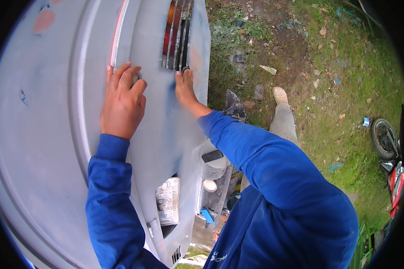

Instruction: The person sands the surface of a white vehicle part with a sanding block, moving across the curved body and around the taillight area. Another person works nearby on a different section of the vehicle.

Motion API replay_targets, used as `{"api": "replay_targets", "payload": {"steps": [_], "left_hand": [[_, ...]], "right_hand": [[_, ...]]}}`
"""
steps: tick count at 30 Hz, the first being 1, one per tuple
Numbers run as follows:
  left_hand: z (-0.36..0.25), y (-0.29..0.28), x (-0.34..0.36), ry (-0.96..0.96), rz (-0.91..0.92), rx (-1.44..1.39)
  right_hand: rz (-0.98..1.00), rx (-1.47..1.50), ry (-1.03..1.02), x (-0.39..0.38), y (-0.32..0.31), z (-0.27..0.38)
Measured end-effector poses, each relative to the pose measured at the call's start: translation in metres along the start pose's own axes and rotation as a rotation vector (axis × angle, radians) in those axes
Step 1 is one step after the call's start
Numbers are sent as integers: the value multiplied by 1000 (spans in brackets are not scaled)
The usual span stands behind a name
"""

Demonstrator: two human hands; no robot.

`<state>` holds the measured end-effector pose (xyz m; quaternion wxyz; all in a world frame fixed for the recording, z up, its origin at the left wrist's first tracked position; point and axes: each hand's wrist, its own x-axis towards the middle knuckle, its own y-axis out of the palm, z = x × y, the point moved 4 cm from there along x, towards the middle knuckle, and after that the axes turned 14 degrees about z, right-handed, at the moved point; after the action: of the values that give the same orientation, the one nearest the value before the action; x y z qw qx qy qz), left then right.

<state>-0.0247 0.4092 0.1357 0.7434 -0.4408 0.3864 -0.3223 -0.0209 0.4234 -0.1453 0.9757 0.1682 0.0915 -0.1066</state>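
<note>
My left hand (121, 101) presses down on the grey, primer-coloured car body (152, 116) with its fingers bent. A small greyish pad (136, 77) shows partly under its fingers; most of it is hidden. Beside the fingertips runs a pale, pink-edged seam (119, 31). My right hand (187, 89) rests at the near end of the tail light (173, 36), which is red and orange behind bars. Its thumb and fingers are apart against the panel, and I see nothing held in it. Patches of dark blue and pink show through the grey coat.
A licence plate (168, 201) sits in a recess nearer me. Along the bumper are a clear round tub (214, 168) with a black block (212, 156), a white round lid (209, 185) and a blue block (207, 215). Littered grass lies right, with a red motorcycle (397, 184) and my beige shoe (280, 95).
</note>
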Motion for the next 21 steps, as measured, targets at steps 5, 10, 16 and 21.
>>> {"api": "replay_targets", "payload": {"steps": [5, 10, 16, 21], "left_hand": [[1, 5, -2, 8, 9, -22], [6, 12, -2, 22, 32, 34], [-1, 0, 5, 29, 14, 66], [11, 17, -21, -32, 23, -3]], "right_hand": [[4, 17, -210, -31, 28, 19], [-21, 262, 70, -11, 27, 49], [-112, 168, 155, 16, 7, 17], [92, 97, 186, -41, 63, 18]]}}
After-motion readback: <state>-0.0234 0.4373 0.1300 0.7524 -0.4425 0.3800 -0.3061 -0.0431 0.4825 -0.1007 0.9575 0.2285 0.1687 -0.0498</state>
